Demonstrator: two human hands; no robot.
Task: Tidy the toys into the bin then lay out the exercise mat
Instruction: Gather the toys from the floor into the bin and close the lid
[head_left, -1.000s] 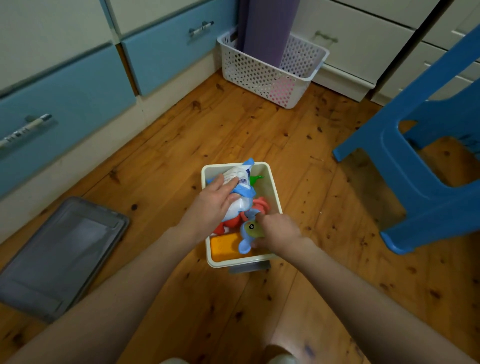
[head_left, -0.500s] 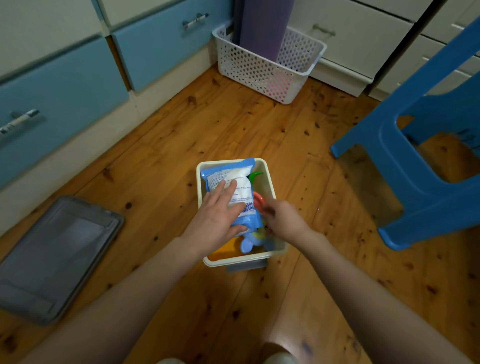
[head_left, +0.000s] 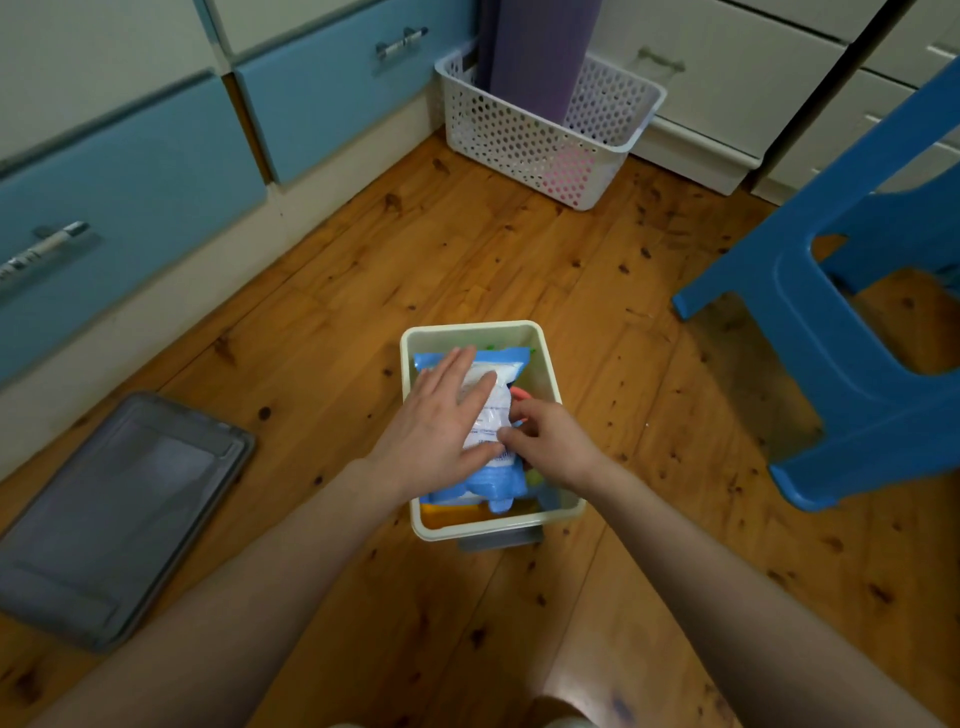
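- Grey tray (head_left: 119, 519) is lying flat on the wood floor (head_left: 623, 597), lower left of frame, just below the blue drawers (head_left: 130, 208).
- Left hand (head_left: 441, 421) is pressing flat on the blue-white packet (head_left: 493, 400), fingers straight and spread.
- Packet is sitting inside the cream bin (head_left: 548, 358) at frame centre, on top of toys; an orange toy (head_left: 452, 514) is showing at the near end.
- Purple exercise mat (head_left: 535, 52) is standing rolled and upright in the white basket (head_left: 519, 140), top centre.
- Right hand (head_left: 556, 441) is pinching the packet's right edge, fingers curled.
- Blue stool (head_left: 831, 364) is standing at right, well apart from the bin.
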